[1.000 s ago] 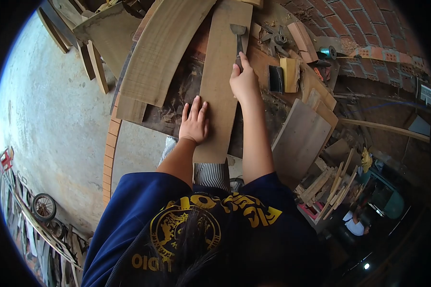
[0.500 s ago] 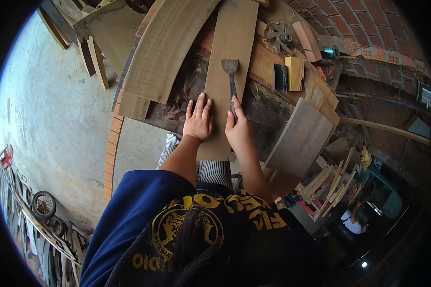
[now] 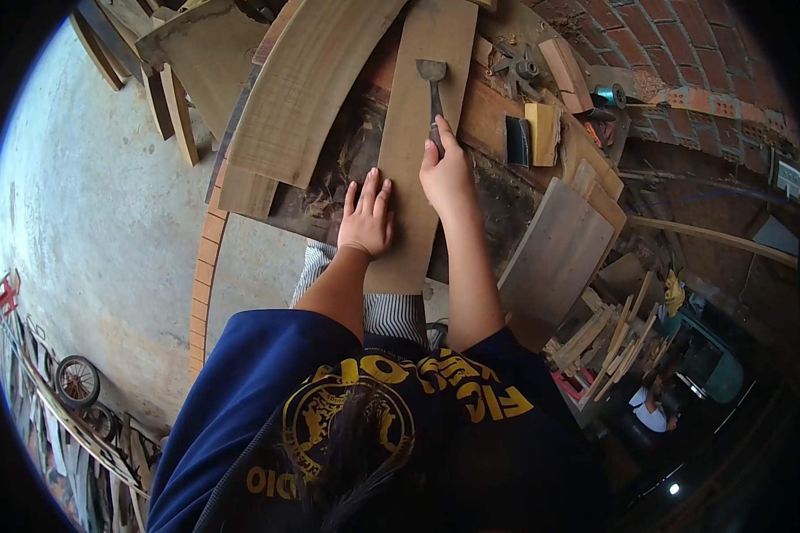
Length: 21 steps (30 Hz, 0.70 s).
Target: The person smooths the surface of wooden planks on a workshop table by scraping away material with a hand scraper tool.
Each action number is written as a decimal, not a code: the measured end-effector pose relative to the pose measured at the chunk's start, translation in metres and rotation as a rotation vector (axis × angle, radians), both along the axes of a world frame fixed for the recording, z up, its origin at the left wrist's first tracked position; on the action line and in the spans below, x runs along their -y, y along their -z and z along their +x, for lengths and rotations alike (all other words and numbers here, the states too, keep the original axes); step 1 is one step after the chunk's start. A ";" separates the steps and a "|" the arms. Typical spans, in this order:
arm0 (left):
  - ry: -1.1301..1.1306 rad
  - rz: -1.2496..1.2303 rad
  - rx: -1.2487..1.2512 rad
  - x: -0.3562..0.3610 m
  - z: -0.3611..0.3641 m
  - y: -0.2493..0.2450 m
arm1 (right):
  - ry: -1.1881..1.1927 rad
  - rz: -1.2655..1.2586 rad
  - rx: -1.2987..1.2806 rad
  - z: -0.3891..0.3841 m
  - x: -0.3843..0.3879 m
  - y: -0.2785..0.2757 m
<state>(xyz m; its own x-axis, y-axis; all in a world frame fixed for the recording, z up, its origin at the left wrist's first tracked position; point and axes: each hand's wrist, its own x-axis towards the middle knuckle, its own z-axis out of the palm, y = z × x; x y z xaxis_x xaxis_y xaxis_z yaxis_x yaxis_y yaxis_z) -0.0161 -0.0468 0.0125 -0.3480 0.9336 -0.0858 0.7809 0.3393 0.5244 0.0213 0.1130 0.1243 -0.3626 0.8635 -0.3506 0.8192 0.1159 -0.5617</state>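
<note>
A long, narrow wooden board (image 3: 409, 133) lies lengthwise on the workbench in front of me, its near end by my striped trousers. My left hand (image 3: 366, 220) rests flat on the board's left edge with the fingers slightly spread. In my right hand (image 3: 448, 178) is a scraper (image 3: 433, 75) with a dark shank and a wide, flared blade. The blade points away from me and lies over the upper part of the board. My fingers hide its handle.
Wide curved planks (image 3: 316, 84) lie to the left. On the right are a sanding block (image 3: 542, 133), a finned metal wheel (image 3: 517, 71) and a grey board (image 3: 556, 253). A brick wall (image 3: 684, 53) stands behind. Another person (image 3: 649, 410) is at the lower right.
My right hand has pushed the scraper forward along the board, away from me. My left hand has stayed at nearly the same place.
</note>
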 end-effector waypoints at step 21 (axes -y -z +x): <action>-0.006 0.011 0.010 0.001 0.001 -0.001 | 0.050 -0.079 -0.046 -0.070 -0.104 0.000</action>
<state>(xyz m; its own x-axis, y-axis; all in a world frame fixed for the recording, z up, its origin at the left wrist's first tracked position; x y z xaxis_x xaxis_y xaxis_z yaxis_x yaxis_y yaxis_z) -0.0155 -0.0482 0.0131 -0.3526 0.9325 -0.0787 0.7737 0.3378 0.5359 -0.0490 0.2174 0.1245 -0.3369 0.8514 -0.4021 0.7962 0.0297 -0.6043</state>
